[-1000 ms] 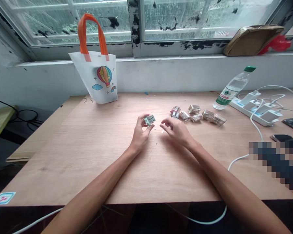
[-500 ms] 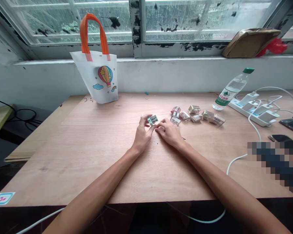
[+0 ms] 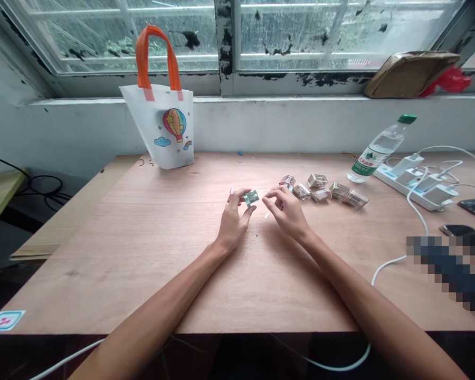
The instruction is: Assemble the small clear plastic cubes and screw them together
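wooden table [image 3: 134, 243] below window [image 3: 293, 31], greenish block [image 3: 252, 198]

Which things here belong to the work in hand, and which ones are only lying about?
Probably involved:
greenish piece, held by the left hand
similar-looking clear pieces beyond the right hand

Probably unrelated:
white bag
water bottle
power strip

Greenish block [image 3: 252, 198] — glossy plastic look; tabletop [image 3: 142, 237] — smooth wood.
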The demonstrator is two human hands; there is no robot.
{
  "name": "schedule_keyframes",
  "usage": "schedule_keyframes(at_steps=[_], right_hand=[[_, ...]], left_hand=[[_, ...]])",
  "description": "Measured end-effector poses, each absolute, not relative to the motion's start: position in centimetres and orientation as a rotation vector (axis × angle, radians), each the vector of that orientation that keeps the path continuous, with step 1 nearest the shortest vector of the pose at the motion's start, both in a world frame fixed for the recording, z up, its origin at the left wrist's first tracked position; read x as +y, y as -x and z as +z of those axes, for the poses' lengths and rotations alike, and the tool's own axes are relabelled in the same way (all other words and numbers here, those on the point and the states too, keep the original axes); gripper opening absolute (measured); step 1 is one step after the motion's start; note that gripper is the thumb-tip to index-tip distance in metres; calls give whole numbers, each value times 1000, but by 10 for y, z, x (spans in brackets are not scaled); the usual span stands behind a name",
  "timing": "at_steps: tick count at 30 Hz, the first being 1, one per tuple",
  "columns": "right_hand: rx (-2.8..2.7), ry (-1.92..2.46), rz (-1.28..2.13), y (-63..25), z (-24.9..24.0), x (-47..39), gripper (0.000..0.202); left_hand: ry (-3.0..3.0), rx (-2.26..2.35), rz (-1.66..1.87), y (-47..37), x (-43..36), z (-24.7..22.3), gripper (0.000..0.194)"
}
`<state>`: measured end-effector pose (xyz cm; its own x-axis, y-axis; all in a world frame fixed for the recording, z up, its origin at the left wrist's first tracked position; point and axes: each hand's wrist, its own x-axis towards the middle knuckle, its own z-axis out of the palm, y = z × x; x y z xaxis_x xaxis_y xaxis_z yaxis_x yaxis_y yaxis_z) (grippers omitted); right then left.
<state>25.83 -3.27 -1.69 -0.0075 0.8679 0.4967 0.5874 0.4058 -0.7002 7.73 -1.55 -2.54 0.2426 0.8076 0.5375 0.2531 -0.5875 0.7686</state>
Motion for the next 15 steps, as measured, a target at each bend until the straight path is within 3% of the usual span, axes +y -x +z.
schedule_keyframes(at_steps=[15], right_hand=[[-1649, 1149, 402, -248, -7, -44, 21]], left_hand=[[-2364, 919, 1347, -77, -15, -31, 41]])
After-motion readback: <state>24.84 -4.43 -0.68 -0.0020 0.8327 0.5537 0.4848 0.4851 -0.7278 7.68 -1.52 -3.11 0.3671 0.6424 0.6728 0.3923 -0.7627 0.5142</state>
